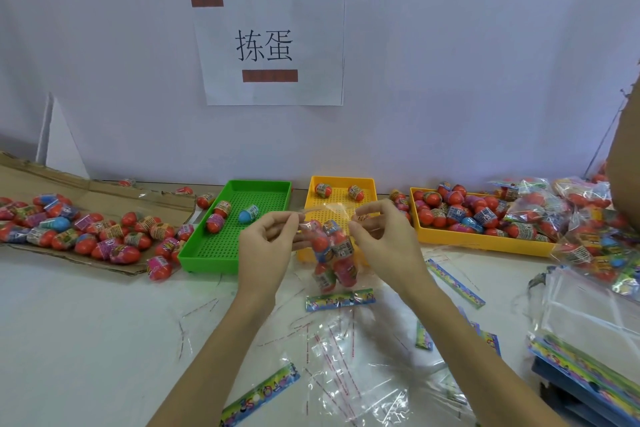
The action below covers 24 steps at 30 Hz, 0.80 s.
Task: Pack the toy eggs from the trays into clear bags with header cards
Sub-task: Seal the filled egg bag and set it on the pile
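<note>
Left hand: my left hand (268,239) is up over the tabletop (86,340), thumb and fingertips pinching the left edge of the clear bag's mouth.
Right hand: my right hand (379,236) pinches the opposite edge of the same mouth, fingers curled in.
Clear bag: the clear bag (330,253) hangs between both hands, in front of the near edge of the middle yellow tray, its mouth stretched wide.
Eggs in bag: several toy eggs (341,269) sit stacked inside it, mostly red; I count maybe five or six, hard to be sure through the crinkled film.
Green tray: the green tray (207,253) lies left of the bag, holding three loose eggs, one of them blue (248,214).
Middle yellow tray: the middle yellow tray (370,184), behind the bag, has two eggs at its far end.
Right yellow tray: the right yellow tray (485,239) is heaped with eggs.
Cardboard: a flattened cardboard sheet (104,192) on the left carries a big scatter of eggs.
Header cards: one header card (340,299) lies on the tabletop just below the bag, another (259,395) nearer me, a stack (585,369) at right.
Spare bags: empty clear bags (349,374) lie flat near my forearms.
Packed bags: filled bags (595,246) pile up at far right.
Wall sign: a paper sign (270,45) hangs on the wall above the trays.
</note>
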### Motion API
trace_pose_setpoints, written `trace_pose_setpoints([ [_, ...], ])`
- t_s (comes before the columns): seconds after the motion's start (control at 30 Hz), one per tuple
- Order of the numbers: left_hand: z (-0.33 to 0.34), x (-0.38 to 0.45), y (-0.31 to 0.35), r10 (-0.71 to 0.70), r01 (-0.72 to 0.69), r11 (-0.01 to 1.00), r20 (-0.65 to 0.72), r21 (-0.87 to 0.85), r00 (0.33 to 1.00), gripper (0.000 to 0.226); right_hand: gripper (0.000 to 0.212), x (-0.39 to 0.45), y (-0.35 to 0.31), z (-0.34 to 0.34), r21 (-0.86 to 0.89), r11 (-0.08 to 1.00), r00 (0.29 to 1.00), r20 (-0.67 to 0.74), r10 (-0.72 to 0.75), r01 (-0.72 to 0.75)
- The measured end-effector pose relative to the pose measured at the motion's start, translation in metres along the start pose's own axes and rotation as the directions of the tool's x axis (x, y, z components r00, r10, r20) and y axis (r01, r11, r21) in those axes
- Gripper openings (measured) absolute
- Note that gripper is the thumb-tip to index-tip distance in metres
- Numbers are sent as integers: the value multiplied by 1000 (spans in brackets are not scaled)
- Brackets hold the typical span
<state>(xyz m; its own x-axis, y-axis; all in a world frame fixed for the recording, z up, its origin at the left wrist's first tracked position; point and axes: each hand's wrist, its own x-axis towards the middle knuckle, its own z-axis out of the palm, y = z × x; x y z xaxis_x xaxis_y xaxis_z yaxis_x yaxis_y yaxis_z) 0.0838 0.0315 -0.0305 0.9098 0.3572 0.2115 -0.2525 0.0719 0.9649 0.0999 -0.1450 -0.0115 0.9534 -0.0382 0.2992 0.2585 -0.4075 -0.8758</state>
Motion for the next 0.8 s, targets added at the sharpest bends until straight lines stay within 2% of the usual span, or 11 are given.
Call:
trace_pose_setpoints([
  [0.03, 1, -1, 0, -17, 17, 1000, 21, -21, 1000, 15, 27, -3, 0, 3, -55, 997, 995, -72, -66, 62],
  [0.07, 2, -1, 1, -25, 27, 999, 45, -28, 999, 16, 33, -6, -1, 6, -169, 970, 969, -145, -199, 174],
  [0.1, 2, -2, 1, -26, 28, 999, 66, -23, 997, 15, 34, -9, -3, 9, -305, 904, 913, -183, -364, 299],
  [0.17, 3, -2, 1, -17, 20, 1000, 105, -23, 994, 15, 24, -12, -6, 14, -429, 745, 775, -147, -615, 510],
  [0.23, 4, -3, 2, -18, 26, 998, 144, -52, 989, 14, 10, -13, -8, 17, -422, 668, 711, -76, -699, 612],
  [0.33, 4, -5, 2, 2, 9, 999, 210, -52, 978, 15, 12, -13, -5, 18, -438, 648, 714, -21, -700, 623],
  [0.47, 2, -6, 4, 63, -74, 997, 278, 31, 958, 15, 14, -9, 1, 15, -436, 661, 718, -45, -694, 611],
  [0.63, 0, -6, 4, 103, -144, 984, 321, 108, 942, 9, 13, -8, -2, 13, -350, 712, 750, -37, -660, 609],
  [0.7, -3, -5, 5, 94, -138, 985, 336, 108, 937, 9, 12, -4, -2, 7, -276, 737, 767, 1, -642, 617],
  [0.8, -5, -4, 7, 85, -134, 985, 369, 110, 926, 9, 11, 0, -2, -2, -245, 720, 752, 72, -655, 650],
])
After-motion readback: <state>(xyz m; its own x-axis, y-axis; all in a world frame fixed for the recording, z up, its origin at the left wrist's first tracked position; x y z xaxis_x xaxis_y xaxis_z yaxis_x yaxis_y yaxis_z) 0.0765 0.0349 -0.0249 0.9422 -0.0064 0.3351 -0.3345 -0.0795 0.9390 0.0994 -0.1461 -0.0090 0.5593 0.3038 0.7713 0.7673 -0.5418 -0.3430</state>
